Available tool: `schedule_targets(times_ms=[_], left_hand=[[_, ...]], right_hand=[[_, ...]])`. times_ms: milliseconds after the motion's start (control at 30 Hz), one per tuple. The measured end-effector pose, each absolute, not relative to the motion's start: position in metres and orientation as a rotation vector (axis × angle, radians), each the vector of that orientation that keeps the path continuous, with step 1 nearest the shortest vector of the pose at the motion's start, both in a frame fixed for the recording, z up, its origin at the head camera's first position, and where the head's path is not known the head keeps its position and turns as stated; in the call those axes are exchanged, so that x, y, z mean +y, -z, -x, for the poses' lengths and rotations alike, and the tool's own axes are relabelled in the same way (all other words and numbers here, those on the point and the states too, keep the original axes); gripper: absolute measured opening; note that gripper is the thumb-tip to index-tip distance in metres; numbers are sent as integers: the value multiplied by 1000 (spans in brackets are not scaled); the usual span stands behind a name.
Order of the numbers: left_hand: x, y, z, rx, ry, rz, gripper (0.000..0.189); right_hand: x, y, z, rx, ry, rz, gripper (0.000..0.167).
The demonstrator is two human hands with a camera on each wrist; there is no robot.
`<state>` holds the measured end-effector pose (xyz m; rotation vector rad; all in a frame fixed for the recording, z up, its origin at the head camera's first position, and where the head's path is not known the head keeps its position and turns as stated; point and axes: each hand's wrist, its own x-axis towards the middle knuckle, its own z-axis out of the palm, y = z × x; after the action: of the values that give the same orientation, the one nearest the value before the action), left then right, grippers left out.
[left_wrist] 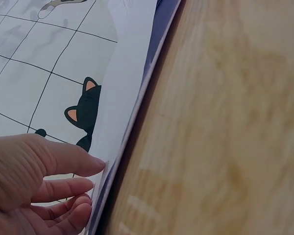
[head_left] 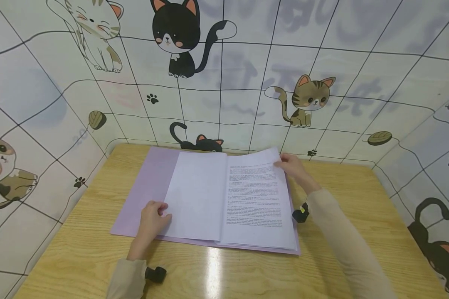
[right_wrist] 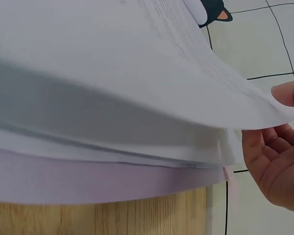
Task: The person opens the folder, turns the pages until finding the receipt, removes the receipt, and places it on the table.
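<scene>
A lilac folder (head_left: pixel 155 174) lies spread on the table with white sheets in it. My right hand (head_left: pixel 292 168) pinches the top right corner of the printed page (head_left: pixel 254 199). In the right wrist view that page (right_wrist: pixel 137 93) curves up off the sheets beneath it, with the thumb (right_wrist: pixel 288 93) above and the fingers below. At the lower left edge of the blank left page (head_left: pixel 196 195) rests my left hand (head_left: pixel 153 220), fingers loosely bent. The left wrist view shows its thumb and fingertips at the paper's edge; whether they grip it is unclear.
The wooden table (head_left: pixel 333 241) extends around the folder. Behind and beside it stand white walls (head_left: pixel 247 66) printed with cartoon cats and a line grid. A small black device (head_left: pixel 156 275) is at the left wrist, another black device (head_left: pixel 301 213) at the right.
</scene>
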<state>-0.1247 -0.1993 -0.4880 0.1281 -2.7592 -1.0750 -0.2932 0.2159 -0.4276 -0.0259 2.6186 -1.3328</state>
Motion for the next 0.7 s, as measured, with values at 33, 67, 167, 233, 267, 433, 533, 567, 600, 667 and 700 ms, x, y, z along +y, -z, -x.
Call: schedule_targets(times_ms=[33, 67, 167, 233, 267, 433, 533, 567, 600, 667, 700], left_hand=[[-200, 488, 124, -2762, 1075, -126, 25], [-200, 489, 124, -2759, 1077, -118, 26], [-201, 489, 123, -2744, 1085, -85, 26], [-202, 489, 122, -2736, 1093, -64, 27], [-202, 489, 122, -2735, 1098, -56, 28], [-204, 489, 121, -2751, 1127, -28, 34], [-205, 489, 120, -2749, 1151, -1, 37], [-205, 489, 120, -2747, 1156, 8, 38], [-205, 489, 120, -2746, 1160, 14, 38], [-206, 489, 119, -2745, 1167, 26, 39], [-206, 489, 119, -2745, 1168, 30, 39]], right_hand=[[216, 427, 292, 2602, 1334, 24, 37], [215, 427, 291, 2575, 1349, 22, 38], [215, 426, 287, 2501, 1371, 37, 43], [215, 425, 284, 2458, 1393, 39, 45], [216, 424, 282, 2439, 1401, 51, 46], [218, 420, 273, 2362, 1468, 109, 46], [219, 417, 269, 2315, 1505, 140, 46], [219, 417, 267, 2300, 1515, 144, 46], [219, 416, 266, 2284, 1525, 147, 46], [219, 415, 264, 2262, 1532, 154, 45], [219, 414, 263, 2254, 1534, 157, 45]])
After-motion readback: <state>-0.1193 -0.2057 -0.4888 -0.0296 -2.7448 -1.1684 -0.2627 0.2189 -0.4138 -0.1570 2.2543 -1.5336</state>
